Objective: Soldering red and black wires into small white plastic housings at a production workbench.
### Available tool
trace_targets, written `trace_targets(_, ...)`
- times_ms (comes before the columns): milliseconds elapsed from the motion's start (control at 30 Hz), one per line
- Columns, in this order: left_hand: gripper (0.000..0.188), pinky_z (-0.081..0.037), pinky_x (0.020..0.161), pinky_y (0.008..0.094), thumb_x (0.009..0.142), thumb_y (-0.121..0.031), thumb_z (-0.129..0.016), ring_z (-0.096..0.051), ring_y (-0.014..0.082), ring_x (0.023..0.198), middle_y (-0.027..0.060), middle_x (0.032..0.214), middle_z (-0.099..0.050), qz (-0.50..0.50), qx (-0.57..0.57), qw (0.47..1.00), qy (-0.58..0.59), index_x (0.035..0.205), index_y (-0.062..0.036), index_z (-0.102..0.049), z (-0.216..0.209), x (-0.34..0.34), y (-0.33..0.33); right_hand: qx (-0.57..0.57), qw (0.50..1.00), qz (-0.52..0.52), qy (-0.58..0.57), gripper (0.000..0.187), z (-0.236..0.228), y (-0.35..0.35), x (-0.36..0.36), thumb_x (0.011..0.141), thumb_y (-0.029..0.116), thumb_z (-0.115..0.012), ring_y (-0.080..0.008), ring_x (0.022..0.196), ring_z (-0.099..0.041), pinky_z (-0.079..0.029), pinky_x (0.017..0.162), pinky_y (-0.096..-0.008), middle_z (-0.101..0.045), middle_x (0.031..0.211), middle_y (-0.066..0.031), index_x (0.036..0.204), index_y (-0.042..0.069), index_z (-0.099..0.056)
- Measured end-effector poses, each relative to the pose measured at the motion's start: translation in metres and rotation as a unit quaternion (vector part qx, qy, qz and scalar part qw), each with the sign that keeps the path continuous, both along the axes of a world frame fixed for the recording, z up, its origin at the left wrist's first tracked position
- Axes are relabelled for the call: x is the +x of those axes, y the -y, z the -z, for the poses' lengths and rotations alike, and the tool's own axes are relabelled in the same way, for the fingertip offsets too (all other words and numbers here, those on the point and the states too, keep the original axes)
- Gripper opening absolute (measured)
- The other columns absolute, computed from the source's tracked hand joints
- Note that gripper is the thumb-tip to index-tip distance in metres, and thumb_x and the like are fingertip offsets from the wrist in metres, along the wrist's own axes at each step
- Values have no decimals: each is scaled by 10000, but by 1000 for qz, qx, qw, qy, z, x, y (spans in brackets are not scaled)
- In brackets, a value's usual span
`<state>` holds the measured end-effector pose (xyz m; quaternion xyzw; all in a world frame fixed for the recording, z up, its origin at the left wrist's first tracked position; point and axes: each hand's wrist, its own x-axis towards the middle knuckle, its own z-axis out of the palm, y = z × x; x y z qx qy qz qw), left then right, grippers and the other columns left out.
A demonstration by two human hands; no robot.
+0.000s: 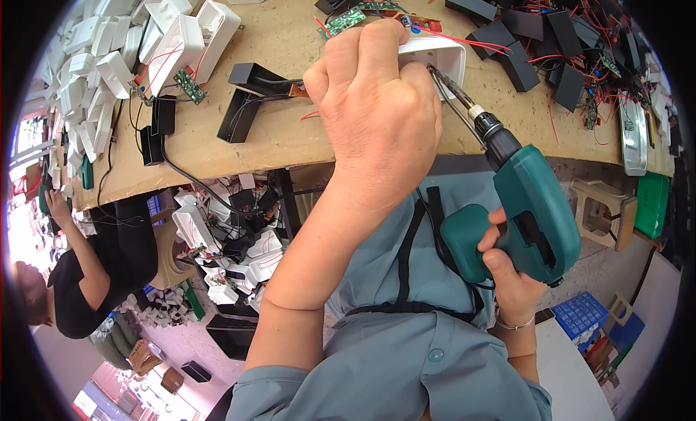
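Note:
My right hand (507, 265) is wrapped round the handle of a green soldering gun (540, 211). Its thin metal tip points up and left, into a white plastic case (453, 55) on the bench. Curled over the left side of that case is my left hand (380, 102), closed, its fingertips partly hidden; one finger reaches inside the case beside the tip. Just beyond my knuckles lies a green circuit board (344, 21) with red wires. Two black plastic case halves (243, 113) with dark cables lie left of my left hand.
White plastic cases (94, 29) are heaped at the far left of the wooden bench (290, 142). Black cases (518, 62) with red wires pile up at the far right. Below the bench edge at left stands a load of white cases (250, 258). A co-worker (87, 269) works at left.

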<state>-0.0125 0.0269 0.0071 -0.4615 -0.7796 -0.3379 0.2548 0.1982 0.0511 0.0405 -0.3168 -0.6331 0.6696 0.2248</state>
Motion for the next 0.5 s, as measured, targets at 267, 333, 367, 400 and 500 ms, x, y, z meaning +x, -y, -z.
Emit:
trace_targets(267,95,-294,778,376,559,-78,-633,-454,263,962,81,991,-532,-1,-4,1000,4,593,-20,-567,-1,0,1,20,999,-9,32,448,-1,-1,3,785,100,-708,-114,784,-521,-433,752,-257,-588,993,-55,1179,-7,-524)
trace_targets(333,91,-293,781,376,559,-76,-631,-454,263,962,79,991,-533,-3,-1,1000,4,591,-20,-566,0,0,0,36,999,3,31,523,3,0,6,771,123,-718,-128,763,-541,-450,708,-255,-571,1051,-103,1215,-13,-477)
trace_targets(367,91,-293,781,376,559,-76,-631,-454,263,962,79,991,-533,-3,-1,1000,4,591,-20,-566,0,0,0,53,998,15,31,600,5,1,7,757,146,-728,-142,741,-561,-467,664,-253,-555,1108,-151,1251,-19,-431)
trace_targets(400,89,-292,782,376,560,-75,-629,-453,262,961,77,990,-533,-3,2,1000,1,589,-21,-565,0,0,0,53,998,15,30,600,5,1,8,757,146,-728,-142,741,-561,-467,664,-253,-555,1108,-151,1251,-19,-431)
trace_targets(500,62,-303,788,382,610,-99,-648,-464,264,965,63,1009,-548,-11,-15,1000,0,635,-47,-626,-1,0,1,38,999,24,30,602,2,1,7,753,151,-733,-141,736,-559,-468,657,-251,-555,1100,-151,1247,-20,-434)
